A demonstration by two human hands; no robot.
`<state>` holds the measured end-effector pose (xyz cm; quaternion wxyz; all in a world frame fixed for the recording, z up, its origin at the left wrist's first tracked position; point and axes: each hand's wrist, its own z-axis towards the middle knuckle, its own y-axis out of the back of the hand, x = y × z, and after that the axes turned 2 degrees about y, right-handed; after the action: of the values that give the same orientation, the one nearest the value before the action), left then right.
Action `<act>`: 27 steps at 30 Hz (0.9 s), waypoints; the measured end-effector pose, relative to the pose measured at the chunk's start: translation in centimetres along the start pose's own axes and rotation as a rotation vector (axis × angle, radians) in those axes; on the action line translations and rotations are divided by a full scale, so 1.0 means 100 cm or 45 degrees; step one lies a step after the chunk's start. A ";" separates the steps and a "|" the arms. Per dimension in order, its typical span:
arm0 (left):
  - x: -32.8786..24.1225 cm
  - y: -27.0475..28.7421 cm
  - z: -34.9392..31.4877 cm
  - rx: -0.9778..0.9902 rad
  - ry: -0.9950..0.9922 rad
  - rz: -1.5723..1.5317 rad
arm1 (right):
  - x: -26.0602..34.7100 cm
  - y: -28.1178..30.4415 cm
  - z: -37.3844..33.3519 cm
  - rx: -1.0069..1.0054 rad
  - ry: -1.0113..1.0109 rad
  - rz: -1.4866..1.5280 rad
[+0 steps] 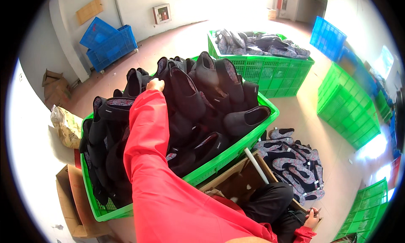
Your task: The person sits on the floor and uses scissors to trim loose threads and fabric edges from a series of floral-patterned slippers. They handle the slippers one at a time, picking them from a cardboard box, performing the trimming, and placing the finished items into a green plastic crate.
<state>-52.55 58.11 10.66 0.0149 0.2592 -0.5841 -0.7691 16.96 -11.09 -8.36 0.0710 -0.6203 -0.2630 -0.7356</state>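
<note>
At nine o'clock a crumpled patterned plastic bag point(66, 126) lies beside the green latticed plastic crate point(236, 150), heaped with black fabric slippers point(198, 95). The left hand point(155, 84), red-sleeved, reaches to twelve o'clock on the heap and touches a slipper; whether it grips, I cannot tell. The overfull pile could slide off, I judge. At five o'clock the right hand point(312, 220) rests near patterned slippers point(295, 163), its hold unclear.
</note>
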 end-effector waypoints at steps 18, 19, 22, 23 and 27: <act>-0.021 -0.094 -0.031 0.056 -0.657 0.402 | -0.001 0.029 0.019 -0.074 0.024 -0.144; 0.011 -0.117 0.005 -0.100 -0.697 0.258 | -0.004 0.012 0.025 -0.058 0.016 -0.080; 0.074 -0.125 0.057 -0.521 -0.865 0.361 | -0.021 -0.033 0.033 0.028 -0.032 0.024; 0.063 -0.135 0.049 -0.546 -0.863 0.535 | -0.016 -0.029 0.027 0.012 -0.047 0.000; -0.008 -0.130 -0.018 -0.568 -0.784 0.402 | 0.011 -0.007 -0.001 -0.044 0.009 0.011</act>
<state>-47.47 60.92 -1.08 0.0132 -0.0854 -0.4127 -0.9068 16.30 -10.31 -7.55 0.0643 -0.6200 -0.2473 -0.7418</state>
